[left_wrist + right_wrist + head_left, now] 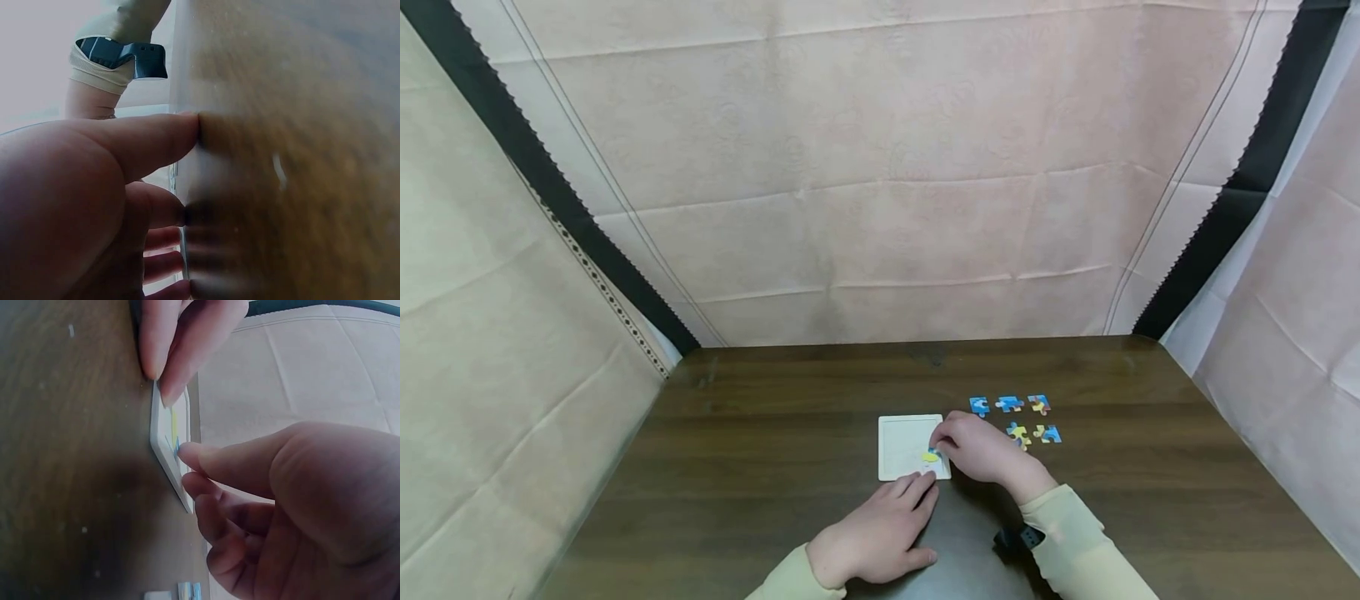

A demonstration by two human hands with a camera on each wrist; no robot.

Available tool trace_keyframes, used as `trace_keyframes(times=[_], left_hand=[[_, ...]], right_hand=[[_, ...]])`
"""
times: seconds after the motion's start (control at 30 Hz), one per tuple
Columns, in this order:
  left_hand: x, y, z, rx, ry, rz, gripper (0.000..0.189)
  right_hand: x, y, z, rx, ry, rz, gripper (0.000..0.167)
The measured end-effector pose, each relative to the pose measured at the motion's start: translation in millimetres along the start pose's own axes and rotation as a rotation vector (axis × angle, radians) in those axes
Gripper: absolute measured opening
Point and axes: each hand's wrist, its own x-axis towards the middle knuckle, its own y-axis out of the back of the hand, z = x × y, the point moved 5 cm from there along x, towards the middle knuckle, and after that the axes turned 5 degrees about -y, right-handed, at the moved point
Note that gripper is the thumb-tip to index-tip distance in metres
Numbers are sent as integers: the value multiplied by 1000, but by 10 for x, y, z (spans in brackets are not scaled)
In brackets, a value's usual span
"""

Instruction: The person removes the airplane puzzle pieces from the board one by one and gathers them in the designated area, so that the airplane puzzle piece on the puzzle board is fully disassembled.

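A white square puzzle tray (898, 446) lies on the brown table. At its lower right corner is a yellow and blue jigsaw piece (931, 457), partly covered by fingers. My right hand (981, 450) reaches over the tray's right edge and pinches this piece between thumb and curled index finger; in the right wrist view the thumb tip (190, 452) meets its blue part. With fingers extended, my left hand (883, 529) rests on the table, fingertips at the tray's near edge. The left wrist view shows its thumb (165, 137) against the tabletop.
Several loose jigsaw pieces lie right of the tray in two rows, a blue one (979, 406) at the upper left and a yellow-blue one (1018, 435) below. A pale fabric wall (895, 208) stands behind the table. A dark wrist device (1030, 536) sits on the right sleeve.
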Motion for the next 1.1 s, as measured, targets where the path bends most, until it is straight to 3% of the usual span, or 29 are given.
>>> trace_keyframes(times=[0.27, 0.6, 1.1], left_hand=[[7, -3, -1, -16, 3, -13, 78], [8, -16, -2, -15, 10, -12, 78], [14, -13, -4, 4, 6, -6, 78]], right_hand=[[26, -10, 26, 30, -14, 4, 4], [36, 1, 28, 179, 16, -23, 3], [33, -15, 54, 212, 65, -61, 11]])
